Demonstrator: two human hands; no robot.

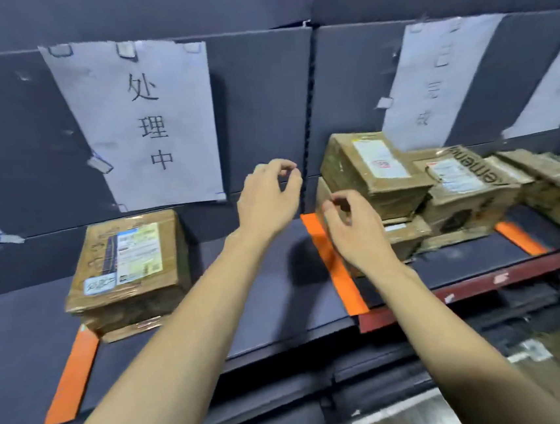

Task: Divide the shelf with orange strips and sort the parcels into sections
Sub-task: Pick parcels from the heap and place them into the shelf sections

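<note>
Three orange strips lie across the dark shelf (280, 300): a left strip (72, 378), a middle strip (342, 274) and a right strip (520, 238). One stack of brown parcels (129, 264) sits between the left and middle strips. A bigger pile of parcels (406, 192) crowds the section right of the middle strip, with a labelled box (374, 172) on top. My left hand (270, 195) hovers above the middle section, fingers loosely curled, holding nothing. My right hand (352, 228) hangs over the middle strip just left of the pile, fingers loosely curled and empty.
A paper sign with handwritten characters (147, 122) is taped to the back wall above the middle section; another sign (436, 77) hangs above the right section. The shelf's red front rail (484, 284) runs at the right. Floor shows at the lower right.
</note>
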